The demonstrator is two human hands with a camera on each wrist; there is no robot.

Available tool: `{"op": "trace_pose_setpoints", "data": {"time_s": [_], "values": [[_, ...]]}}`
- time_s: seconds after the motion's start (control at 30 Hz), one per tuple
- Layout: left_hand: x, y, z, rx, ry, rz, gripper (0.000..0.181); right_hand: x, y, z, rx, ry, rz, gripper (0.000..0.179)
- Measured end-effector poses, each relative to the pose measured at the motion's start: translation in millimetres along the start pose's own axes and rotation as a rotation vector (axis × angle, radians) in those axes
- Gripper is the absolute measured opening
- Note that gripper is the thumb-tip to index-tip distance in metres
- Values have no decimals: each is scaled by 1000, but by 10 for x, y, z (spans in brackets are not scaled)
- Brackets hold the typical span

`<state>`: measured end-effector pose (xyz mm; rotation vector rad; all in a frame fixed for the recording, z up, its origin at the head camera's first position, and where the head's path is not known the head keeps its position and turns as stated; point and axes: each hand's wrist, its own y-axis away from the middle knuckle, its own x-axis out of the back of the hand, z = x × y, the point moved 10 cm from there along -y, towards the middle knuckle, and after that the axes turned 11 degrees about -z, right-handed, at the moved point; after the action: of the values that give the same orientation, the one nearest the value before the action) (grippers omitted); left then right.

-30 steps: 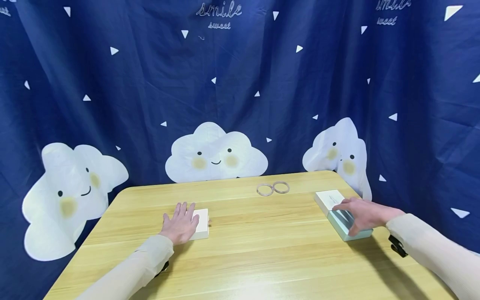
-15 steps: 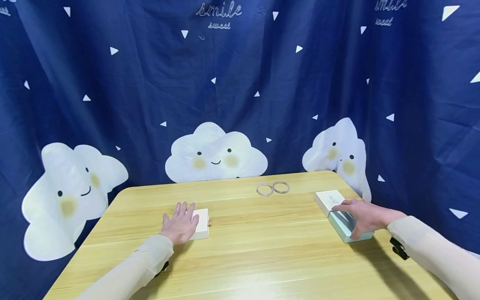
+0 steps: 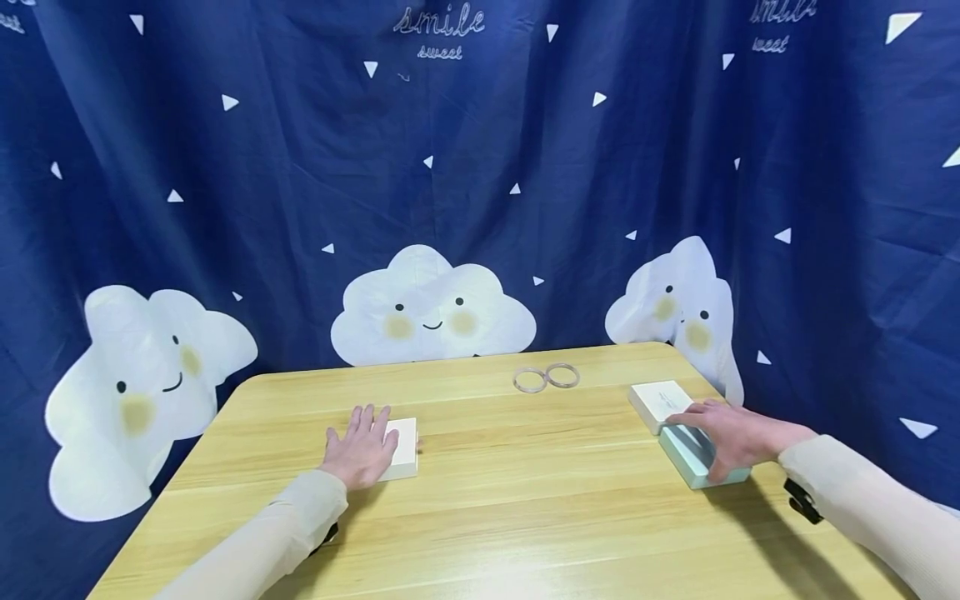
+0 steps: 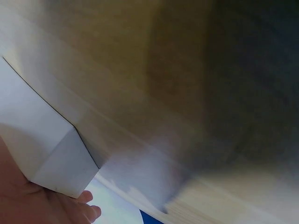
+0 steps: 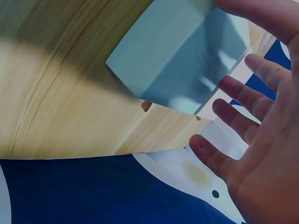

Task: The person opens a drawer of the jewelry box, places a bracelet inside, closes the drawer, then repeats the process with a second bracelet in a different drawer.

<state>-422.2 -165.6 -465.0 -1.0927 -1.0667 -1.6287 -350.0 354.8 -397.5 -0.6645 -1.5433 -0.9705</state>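
My left hand [image 3: 360, 450] lies with spread, straight fingers over a flat white box [image 3: 403, 442] at the left of the table. A small pinkish tab sticks out at that box's right side. In the left wrist view the hand covers one side of the white box [image 4: 37, 126]. Over at the right, my right hand [image 3: 738, 435] spans a pale teal box [image 3: 684, 458], thumb at its near side and forefinger by its far end. The right wrist view shows the teal box [image 5: 173, 60] beside the fingers. A white box [image 3: 662, 402] with small print stands against its far end.
Two thin rings [image 3: 531, 380] lie side by side near the back edge of the wooden table [image 3: 480, 500]. Behind the table hangs a dark blue curtain [image 3: 480, 183] with smiling clouds and white triangles.
My right hand and the teal box have shifted slightly toward me and to the right, so more of the white box beyond it shows. The left hand has not moved.
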Motion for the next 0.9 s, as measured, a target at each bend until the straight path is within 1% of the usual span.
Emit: {"op": "trace_pose_setpoints", "data": {"time_s": [0.17, 0.33, 0.53, 0.67, 0.8, 0.9], "values": [[5, 0, 1, 6, 1, -3, 65, -20, -11, -1, -5, 9, -4, 94], [12, 3, 3, 9, 7, -3, 65, -44, -29, 22, -41, -10, -38, 92], [11, 1, 5, 6, 8, 0, 65, -43, -31, 17, -51, -26, -68, 89], [2, -3, -2, 5, 6, 5, 65, -15, -46, -8, -40, -11, -63, 89], [3, 0, -13, 3, 7, 10, 65, 51, -72, -48, -21, 15, -43, 89], [7, 8, -10, 5, 8, 10, 65, 94, -92, -85, -18, 15, -37, 89]]}}
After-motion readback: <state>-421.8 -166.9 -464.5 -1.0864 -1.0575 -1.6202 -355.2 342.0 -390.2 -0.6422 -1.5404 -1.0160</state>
